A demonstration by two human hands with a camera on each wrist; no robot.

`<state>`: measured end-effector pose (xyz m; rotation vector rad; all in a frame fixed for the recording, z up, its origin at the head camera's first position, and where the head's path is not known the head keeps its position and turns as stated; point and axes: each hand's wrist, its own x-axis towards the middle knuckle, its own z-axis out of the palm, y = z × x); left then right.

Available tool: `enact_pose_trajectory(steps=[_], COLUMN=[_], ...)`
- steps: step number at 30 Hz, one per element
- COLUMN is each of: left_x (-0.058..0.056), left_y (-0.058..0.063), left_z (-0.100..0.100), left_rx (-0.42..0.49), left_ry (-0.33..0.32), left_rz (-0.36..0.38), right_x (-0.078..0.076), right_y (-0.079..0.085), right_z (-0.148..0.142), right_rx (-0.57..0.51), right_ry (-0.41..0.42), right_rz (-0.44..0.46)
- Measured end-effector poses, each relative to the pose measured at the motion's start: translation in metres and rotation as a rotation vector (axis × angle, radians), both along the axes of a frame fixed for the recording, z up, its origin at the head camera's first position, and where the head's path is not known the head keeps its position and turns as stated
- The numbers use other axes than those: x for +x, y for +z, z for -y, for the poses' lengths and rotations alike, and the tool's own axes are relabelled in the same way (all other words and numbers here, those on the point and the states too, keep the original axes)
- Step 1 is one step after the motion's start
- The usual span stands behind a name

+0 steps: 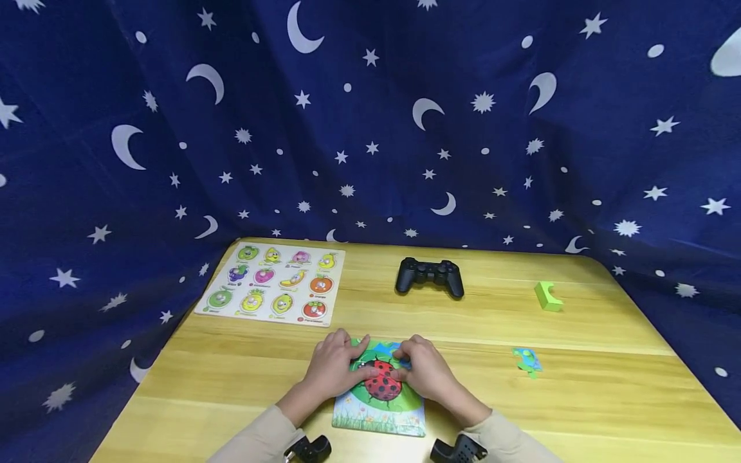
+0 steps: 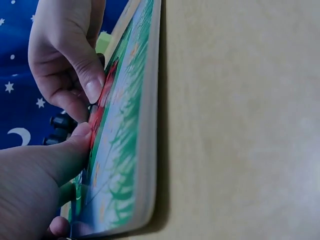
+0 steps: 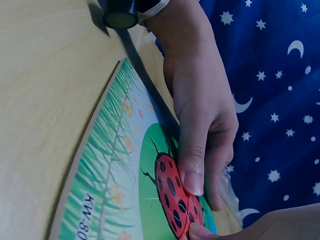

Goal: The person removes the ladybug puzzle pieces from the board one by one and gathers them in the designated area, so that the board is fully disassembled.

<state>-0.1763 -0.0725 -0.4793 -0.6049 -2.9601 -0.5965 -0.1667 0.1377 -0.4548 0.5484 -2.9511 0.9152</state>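
A square ladybug puzzle [image 1: 379,419] lies on the table in front of me, red ladybug on a green leaf with grass along the near edge. My left hand [image 1: 334,363] rests over its left side, thumb pressing on the ladybug and index finger stretched toward the far edge. Over the right side, my right hand [image 1: 427,368] has bent fingers and pinches a red puzzle piece [image 2: 106,91] of the ladybug between thumb and forefinger. Both thumb tips are close together. The hands hide much of the puzzle's far part. Loose blue-green puzzle pieces [image 1: 527,360] lie to the right.
A fruit picture board [image 1: 272,325] lies at the back left of the wooden table [image 1: 260,360]. A black game controller [image 1: 429,273] is at the back middle, and a green notched block [image 1: 547,297] at the back right. A dark blue starry cloth [image 1: 370,116] hangs behind.
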Motion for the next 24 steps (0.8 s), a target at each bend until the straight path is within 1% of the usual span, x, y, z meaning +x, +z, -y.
enact_pose_trajectory(steps=[4, 11, 14, 21, 24], left_x=[-0.0004, 0.0024, 0.0028, 0.003, 0.0029], left_y=[0.001, 0.0035, 0.0042, 0.0053, 0.005], left_z=[0.0007, -0.0001, 0.0, 0.0003, 0.0005], left_rx=[-0.016, -0.023, -0.028, -0.024, -0.018], left_ry=[-0.006, -0.007, -0.005, -0.001, -0.003], left_rz=[-0.008, 0.009, 0.005, 0.006, 0.009], right_x=[-0.0019, -0.0051, -0.0062, -0.0051, -0.0034], right_y=[0.0014, 0.0025, 0.0027, 0.0014, 0.0006], right_z=[0.0014, 0.0031, 0.0045, 0.0066, 0.0066], right_rx=[-0.017, -0.045, -0.068, -0.133, -0.167], right_ry=[-0.015, -0.073, -0.099, -0.142, -0.141], right_rz=[0.02, 0.121, 0.142, 0.153, 0.134])
